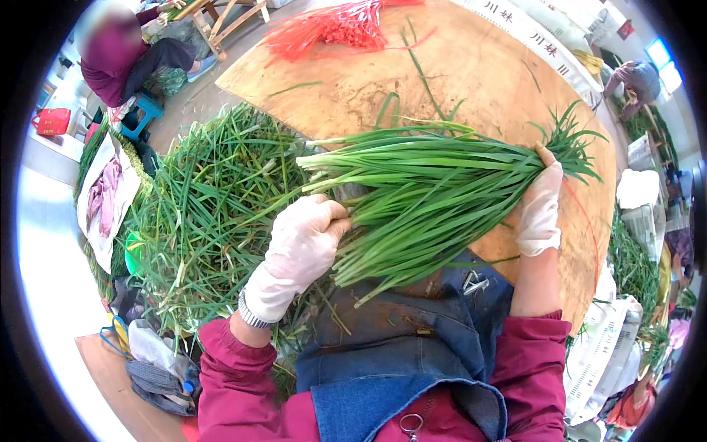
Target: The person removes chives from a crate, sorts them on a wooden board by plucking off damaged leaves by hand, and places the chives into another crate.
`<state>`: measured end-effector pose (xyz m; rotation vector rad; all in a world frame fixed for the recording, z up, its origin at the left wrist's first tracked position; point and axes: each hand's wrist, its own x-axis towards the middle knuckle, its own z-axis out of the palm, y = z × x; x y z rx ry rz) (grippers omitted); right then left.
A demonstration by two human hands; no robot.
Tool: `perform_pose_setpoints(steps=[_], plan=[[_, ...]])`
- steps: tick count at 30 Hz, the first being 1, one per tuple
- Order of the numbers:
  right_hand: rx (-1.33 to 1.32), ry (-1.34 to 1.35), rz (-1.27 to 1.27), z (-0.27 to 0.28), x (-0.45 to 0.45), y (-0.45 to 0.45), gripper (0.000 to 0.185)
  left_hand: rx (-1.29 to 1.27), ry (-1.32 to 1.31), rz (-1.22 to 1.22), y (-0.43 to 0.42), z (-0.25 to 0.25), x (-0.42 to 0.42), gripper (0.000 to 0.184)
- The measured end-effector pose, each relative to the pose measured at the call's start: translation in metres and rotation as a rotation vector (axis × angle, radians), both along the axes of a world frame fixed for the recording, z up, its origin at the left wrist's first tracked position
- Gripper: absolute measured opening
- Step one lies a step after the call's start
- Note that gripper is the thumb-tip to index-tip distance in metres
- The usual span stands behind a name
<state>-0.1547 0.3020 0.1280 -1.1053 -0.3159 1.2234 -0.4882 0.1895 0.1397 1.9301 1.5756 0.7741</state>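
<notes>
A fanned bundle of garlic chives [442,184] lies across the table edge and over my lap, pale stem ends to the left and leaf tips to the right. My right hand [541,202], in a thin whitish glove, is closed round the bundle near the tips. My left hand [305,232], gloved too, is in a pinch at the stem ends; what is between its fingers is hidden. Under and beyond my left hand spreads a large heap of loose green leaves and trimmings [213,199].
A round-edged wooden table [346,92] carries red plastic ties [331,33] and stray leaves. A denim apron [398,317] covers my lap. Another person [118,55] sits at upper left near a blue stool [143,114]. More greens [633,265] lie at the right.
</notes>
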Motion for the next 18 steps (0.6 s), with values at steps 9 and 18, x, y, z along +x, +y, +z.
perform_pose_setpoints(steps=[9, 18], plan=[[0.013, 0.01, 0.009, 0.005, -0.005, -0.005, 0.028, -0.371, -0.547, 0.318, 0.001, 0.007, 0.005, 0.011], [0.02, -0.006, 0.014, -0.002, 0.002, 0.0, 0.029, -0.456, -0.624, 0.198, 0.0, 0.008, 0.007, 0.027]])
